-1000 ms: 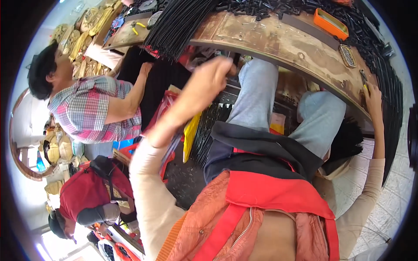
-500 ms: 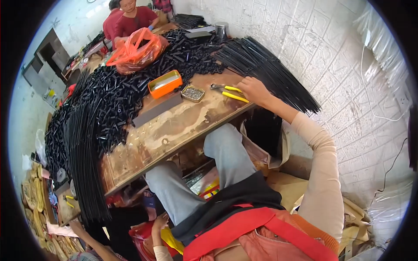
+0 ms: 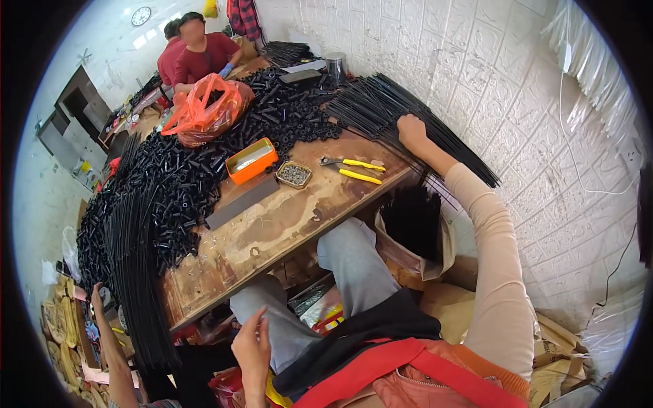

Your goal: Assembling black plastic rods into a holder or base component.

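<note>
My right hand [image 3: 413, 134] is closed at the near side of a fanned pile of long thin black rods [image 3: 381, 102], with several rods sticking out under its wrist past the table edge. Its fingertips are partly hidden. Yellow-handled pliers [image 3: 362, 178] lie on the wooden table [image 3: 272, 228], left of that hand, with nothing gripping them. My left hand [image 3: 252, 347] is raised beside my left thigh, fingers stretched and nothing in them. A small dish [image 3: 294, 175] of tiny metal pieces stands beside the pliers, next to an orange box [image 3: 252, 161].
Short black tubes [image 3: 183, 187] heap over the table's left and far parts, with an orange plastic bag [image 3: 209, 112] on top. A second rod bundle [image 3: 132, 265] hangs over the left edge. A co-worker's hand [image 3: 98, 299] shows at lower left. More rods [image 3: 413, 217] stand in a sack below.
My right hand has let go of the pliers and moved up right onto the black rods. My left hand has risen from my side. The co-worker's hand at left has moved up.
</note>
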Available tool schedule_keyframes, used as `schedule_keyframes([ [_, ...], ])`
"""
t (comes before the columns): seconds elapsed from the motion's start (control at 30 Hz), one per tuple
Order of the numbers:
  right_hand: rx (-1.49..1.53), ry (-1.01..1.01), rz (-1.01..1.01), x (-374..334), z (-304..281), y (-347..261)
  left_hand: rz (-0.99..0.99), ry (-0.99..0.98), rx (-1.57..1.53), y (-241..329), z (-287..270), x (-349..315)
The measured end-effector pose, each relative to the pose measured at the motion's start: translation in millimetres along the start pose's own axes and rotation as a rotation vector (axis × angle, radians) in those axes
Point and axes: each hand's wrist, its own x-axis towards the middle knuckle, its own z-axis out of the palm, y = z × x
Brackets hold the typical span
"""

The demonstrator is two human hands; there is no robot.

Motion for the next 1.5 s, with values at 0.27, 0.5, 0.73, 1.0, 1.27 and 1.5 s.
schedule_keyframes([
  [0.27, 0.741, -0.403, 0.338, 41, -28, 69, 0.047, -0.107, -0.092, 12, 16, 1],
  [0.5, 0.608, -0.319, 0.197, 51, -44, 52, 0.072, -0.127, -0.107, 16, 14, -8],
  [0.73, 0.76, -0.267, 0.328, 78, -66, 35, 0.108, -0.19, -0.16, 1, 9, -25],
  [1.0, 0.211, 0.274, 0.079, 108, -28, 41, 0.148, -0.221, -0.259, -2, 12, -28],
  [1.27, 1.696, -0.095, 0.181, 153, -177, -61, 0.183, -0.265, -0.253, 12, 4, -25],
  [1.5, 2.274, -0.416, 0.159, 48, -247, -176, 0.493, -0.14, -0.605, 53, -36, 66],
])
